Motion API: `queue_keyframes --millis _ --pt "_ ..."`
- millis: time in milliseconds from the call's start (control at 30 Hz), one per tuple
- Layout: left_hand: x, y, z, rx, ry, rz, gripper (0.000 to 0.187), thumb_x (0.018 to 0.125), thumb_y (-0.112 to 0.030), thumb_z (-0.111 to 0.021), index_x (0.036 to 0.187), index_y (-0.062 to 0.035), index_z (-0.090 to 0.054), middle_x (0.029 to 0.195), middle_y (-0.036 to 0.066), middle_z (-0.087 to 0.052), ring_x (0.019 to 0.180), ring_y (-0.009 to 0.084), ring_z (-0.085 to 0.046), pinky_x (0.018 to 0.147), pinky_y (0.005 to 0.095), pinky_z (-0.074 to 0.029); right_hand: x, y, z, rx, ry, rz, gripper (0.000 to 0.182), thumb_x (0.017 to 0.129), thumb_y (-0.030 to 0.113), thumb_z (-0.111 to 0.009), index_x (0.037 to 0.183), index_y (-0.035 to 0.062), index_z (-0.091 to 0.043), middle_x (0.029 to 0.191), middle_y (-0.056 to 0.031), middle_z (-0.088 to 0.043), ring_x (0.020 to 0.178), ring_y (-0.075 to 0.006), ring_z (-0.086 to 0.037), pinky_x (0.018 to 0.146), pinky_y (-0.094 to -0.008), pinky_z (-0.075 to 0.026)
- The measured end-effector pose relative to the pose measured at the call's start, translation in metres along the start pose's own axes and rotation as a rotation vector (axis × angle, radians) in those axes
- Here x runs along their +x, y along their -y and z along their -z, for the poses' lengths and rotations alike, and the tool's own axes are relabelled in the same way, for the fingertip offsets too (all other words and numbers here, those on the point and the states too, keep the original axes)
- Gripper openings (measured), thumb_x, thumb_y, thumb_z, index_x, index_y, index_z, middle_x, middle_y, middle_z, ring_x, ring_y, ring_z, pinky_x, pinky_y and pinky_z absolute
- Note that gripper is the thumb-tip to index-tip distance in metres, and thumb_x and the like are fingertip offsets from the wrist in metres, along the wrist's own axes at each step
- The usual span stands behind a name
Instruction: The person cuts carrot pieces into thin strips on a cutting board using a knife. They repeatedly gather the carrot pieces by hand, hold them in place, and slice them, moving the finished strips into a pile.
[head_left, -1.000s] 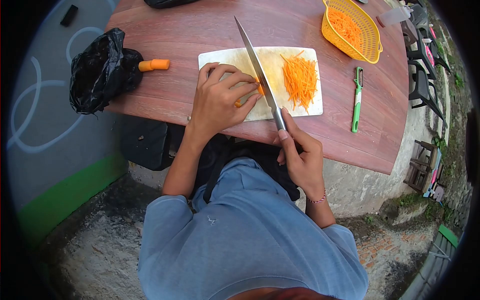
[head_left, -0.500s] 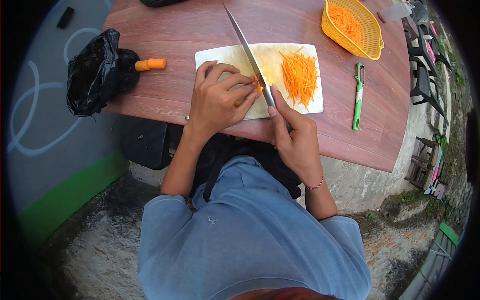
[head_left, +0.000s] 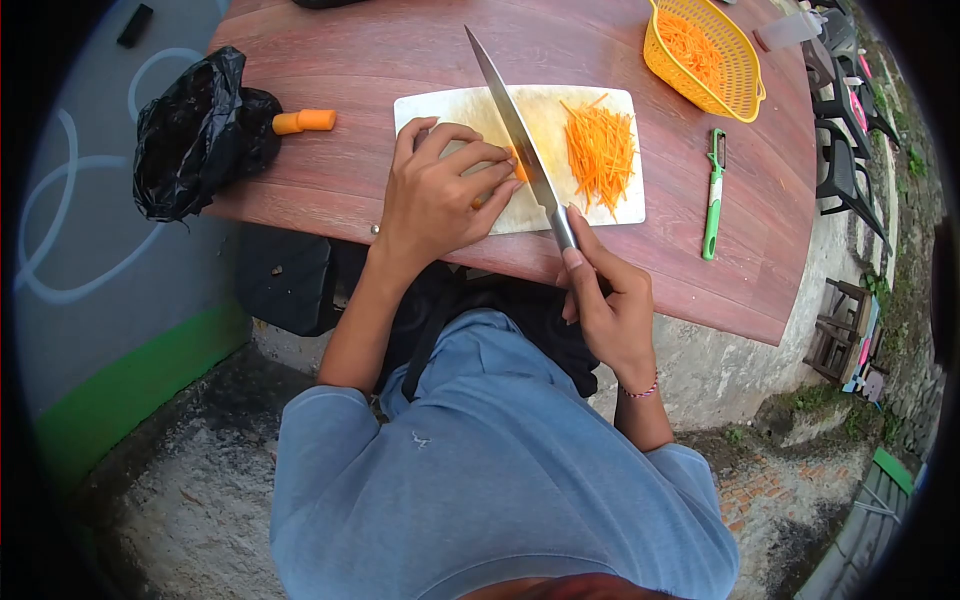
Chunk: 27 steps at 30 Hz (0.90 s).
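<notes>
My right hand (head_left: 605, 295) grips the handle of a long kitchen knife (head_left: 515, 125), its blade slanting up and left across the white cutting board (head_left: 420, 108). Under the curled fingers of my left hand (head_left: 445, 190), a piece of carrot (head_left: 517, 166) is held down on the board. Its cut end shows at the fingertips, close beside the blade; most of it is hidden by the hand. To the right of the knife, a heap of thin carrot strips (head_left: 600, 155) lies on the board.
A yellow basket (head_left: 735, 90) of carrot shreds stands at the upper right, near a clear squeeze bottle (head_left: 790, 30). The green peeler (head_left: 714, 195) lies right of the board. At left, carrot pieces (head_left: 304, 121) lie against a black plastic bag (head_left: 205, 140) at the table's edge.
My right hand has drawn the knife back toward my body and slightly right. My left hand stays in place on the carrot.
</notes>
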<state>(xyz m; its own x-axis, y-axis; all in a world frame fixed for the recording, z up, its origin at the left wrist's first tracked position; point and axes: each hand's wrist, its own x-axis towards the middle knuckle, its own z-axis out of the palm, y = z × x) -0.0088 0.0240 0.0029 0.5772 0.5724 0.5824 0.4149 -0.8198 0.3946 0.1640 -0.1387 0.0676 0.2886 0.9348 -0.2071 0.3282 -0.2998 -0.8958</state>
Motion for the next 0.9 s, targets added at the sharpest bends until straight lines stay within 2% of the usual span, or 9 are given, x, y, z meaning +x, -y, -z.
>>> queue_keyframes --millis 467,533,633,733,800,833,900 --pt "0.0 0.0 0.001 0.001 -0.002 0.007 0.013 0.087 -0.024 -0.084 0.094 -0.0126 -0.086 0.102 -0.003 -0.08 0.106 0.0203 -0.069 0.108 0.0507 -0.043 -0.013 0.001 -0.003 0.019 -0.001 -0.052 0.045 0.11 0.01 -0.062 0.154 0.0075 -0.061 0.075 -0.003 -0.065 0.058 -0.0078 -0.059 0.056 -0.0283 -0.051" --pt "0.001 -0.001 0.004 0.018 0.008 -0.008 0.016 0.084 -0.02 -0.088 0.099 -0.0129 -0.086 0.102 -0.002 -0.081 0.106 0.0209 -0.07 0.105 0.0476 -0.046 -0.015 0.001 -0.004 0.03 -0.004 -0.069 0.045 0.11 0.01 -0.062 0.154 0.0076 -0.061 0.075 -0.0028 -0.065 0.058 -0.0078 -0.058 0.056 -0.0283 -0.051" --pt "0.001 -0.001 0.004 0.019 0.005 -0.009 0.016 0.084 -0.02 -0.088 0.099 -0.0126 -0.086 0.102 -0.002 -0.081 0.106 0.0209 -0.07 0.104 0.0474 -0.046 -0.016 0.001 -0.004 0.02 -0.012 -0.05 0.045 0.11 0.01 -0.062 0.154 0.0074 -0.061 0.075 -0.0025 -0.064 0.058 -0.0074 -0.058 0.056 -0.028 -0.05" --pt "0.001 -0.001 0.003 0.017 0.002 -0.009 0.017 0.084 -0.02 -0.088 0.099 -0.0124 -0.086 0.102 -0.002 -0.081 0.106 0.0211 -0.07 0.104 0.0474 -0.046 -0.017 0.004 -0.005 -0.035 -0.008 -0.053 0.045 0.108 0.008 -0.063 0.153 0.0064 -0.062 0.076 -0.0056 -0.065 0.06 -0.0096 -0.059 0.059 -0.03 -0.051" --pt "0.001 -0.001 0.003 0.015 0.006 -0.01 0.017 0.084 -0.02 -0.088 0.099 -0.0123 -0.087 0.102 -0.002 -0.081 0.106 0.0211 -0.07 0.104 0.0474 -0.046 -0.017 0.002 -0.009 -0.133 -0.043 0.057 0.045 0.106 0.006 -0.065 0.151 0.005 -0.063 0.076 -0.0117 -0.065 0.062 -0.0165 -0.063 0.064 -0.0334 -0.053" --pt "0.001 0.0 0.004 0.013 0.009 -0.012 0.017 0.084 -0.02 -0.088 0.099 -0.0122 -0.087 0.102 -0.002 -0.081 0.106 0.0212 -0.07 0.104 0.0474 -0.046 -0.016 0.003 -0.01 -0.132 -0.044 0.058 0.045 0.106 0.006 -0.065 0.151 0.005 -0.063 0.076 -0.0117 -0.065 0.062 -0.0165 -0.063 0.064 -0.0334 -0.053" --pt "0.002 0.0 0.004 0.017 0.01 -0.017 0.016 0.084 -0.02 -0.088 0.098 -0.0123 -0.086 0.102 -0.002 -0.081 0.106 0.0212 -0.071 0.104 0.0474 -0.046 -0.013 0.003 -0.013 -0.199 -0.054 0.106 0.045 0.104 0.005 -0.066 0.149 0.0034 -0.064 0.078 -0.0188 -0.066 0.067 -0.0278 -0.068 0.068 -0.0381 -0.054"
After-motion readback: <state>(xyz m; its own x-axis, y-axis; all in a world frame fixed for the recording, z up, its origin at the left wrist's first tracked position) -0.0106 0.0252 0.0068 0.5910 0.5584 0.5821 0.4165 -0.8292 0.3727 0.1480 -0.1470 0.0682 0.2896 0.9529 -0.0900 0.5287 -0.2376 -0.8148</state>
